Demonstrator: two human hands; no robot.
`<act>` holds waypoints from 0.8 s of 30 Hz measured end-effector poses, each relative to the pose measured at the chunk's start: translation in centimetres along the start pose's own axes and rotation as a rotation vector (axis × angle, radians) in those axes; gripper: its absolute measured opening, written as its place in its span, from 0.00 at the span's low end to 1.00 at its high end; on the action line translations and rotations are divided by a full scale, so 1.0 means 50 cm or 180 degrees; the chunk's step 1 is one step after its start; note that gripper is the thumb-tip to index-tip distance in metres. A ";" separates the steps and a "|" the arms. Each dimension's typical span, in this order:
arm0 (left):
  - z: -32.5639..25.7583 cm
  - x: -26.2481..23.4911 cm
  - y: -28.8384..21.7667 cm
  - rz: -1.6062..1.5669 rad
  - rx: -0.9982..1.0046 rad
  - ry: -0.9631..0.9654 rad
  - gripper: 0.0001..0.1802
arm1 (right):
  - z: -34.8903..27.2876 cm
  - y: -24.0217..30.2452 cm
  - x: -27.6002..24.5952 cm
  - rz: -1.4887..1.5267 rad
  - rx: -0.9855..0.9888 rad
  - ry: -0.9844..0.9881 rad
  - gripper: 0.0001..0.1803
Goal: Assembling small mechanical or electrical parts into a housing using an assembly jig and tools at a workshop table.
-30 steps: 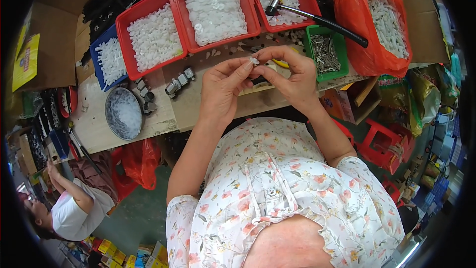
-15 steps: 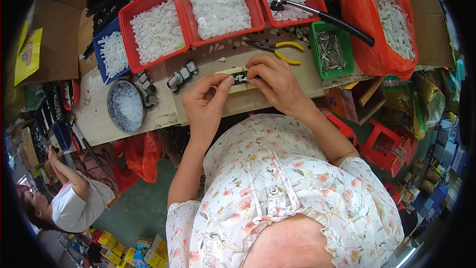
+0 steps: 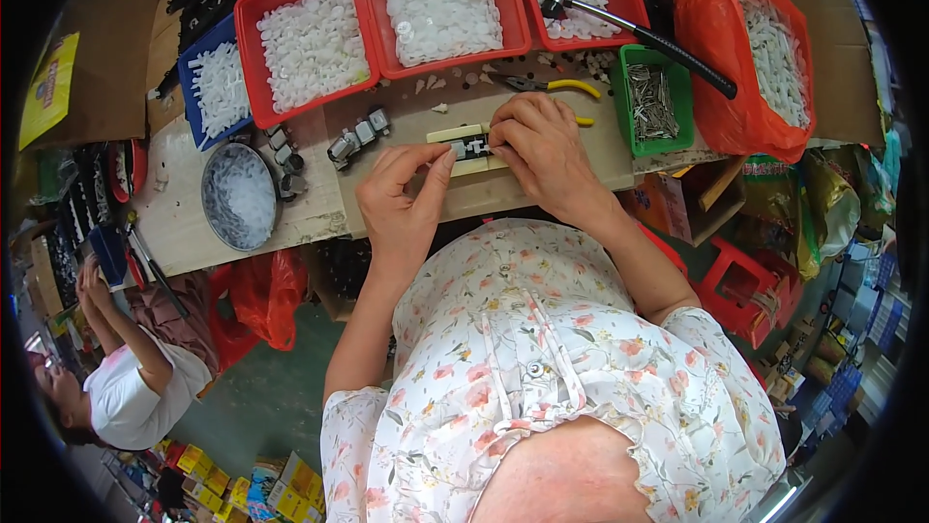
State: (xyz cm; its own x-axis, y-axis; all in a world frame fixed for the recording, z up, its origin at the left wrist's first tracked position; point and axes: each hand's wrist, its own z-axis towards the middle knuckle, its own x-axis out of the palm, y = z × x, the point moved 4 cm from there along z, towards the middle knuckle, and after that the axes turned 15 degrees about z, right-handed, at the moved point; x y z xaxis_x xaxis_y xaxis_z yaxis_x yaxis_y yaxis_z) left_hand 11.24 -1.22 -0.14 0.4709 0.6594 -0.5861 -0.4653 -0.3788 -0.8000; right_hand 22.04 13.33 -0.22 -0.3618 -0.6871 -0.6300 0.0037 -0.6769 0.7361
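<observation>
On the bench in front of me lies a cream block (image 3: 447, 135) with a dark slot, where a small part with dark and silvery pieces (image 3: 474, 148) sits. My left hand (image 3: 404, 196) is closed, its thumb and forefinger pinching a small whitish piece at the part's left end. At the right end, the fingers of my right hand (image 3: 550, 155) are bent together against the part; whatever lies between their tips is hidden. Just beyond the right hand are pliers with yellow handles (image 3: 573, 86), one handle mostly covered by it.
Red trays (image 3: 372, 51) of white plastic pieces line the back, with a blue tray (image 3: 198, 117) at left. A hammer (image 3: 668, 59) lies across the right tray and a green box of metal pins (image 3: 685, 97). A metal bowl (image 3: 215, 218) and silvery parts (image 3: 358, 139) stand left.
The whole view has shifted slightly. My right hand has edged away from me and covers more of the pliers. My left hand keeps its pinch at the block.
</observation>
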 end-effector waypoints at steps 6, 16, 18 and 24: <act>0.002 -0.006 -0.002 0.0032 0.0020 0.0006 0.06 | 0.015 0.012 -0.011 -0.0016 0.0283 0.0098 0.09; -0.009 -0.004 -0.018 0.0240 0.0095 0.0109 0.05 | -0.003 0.003 -0.010 0.0004 0.0100 0.0102 0.13; -0.008 0.000 -0.017 0.0254 0.0193 0.0052 0.05 | -0.004 0.002 -0.018 0.0096 0.0125 0.0044 0.12; 0.002 0.006 -0.034 0.0876 0.0936 -0.0137 0.05 | -0.043 -0.042 -0.146 -0.0048 0.0295 -0.1068 0.11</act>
State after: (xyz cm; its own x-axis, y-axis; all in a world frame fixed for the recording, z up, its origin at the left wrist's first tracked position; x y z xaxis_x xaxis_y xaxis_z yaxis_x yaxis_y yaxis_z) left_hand 12.09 -0.29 1.08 0.2698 0.5882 -0.7623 -0.7671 -0.3473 -0.5394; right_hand 26.66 19.22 2.31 -0.6477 -0.5416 -0.5358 -0.0832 -0.6488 0.7564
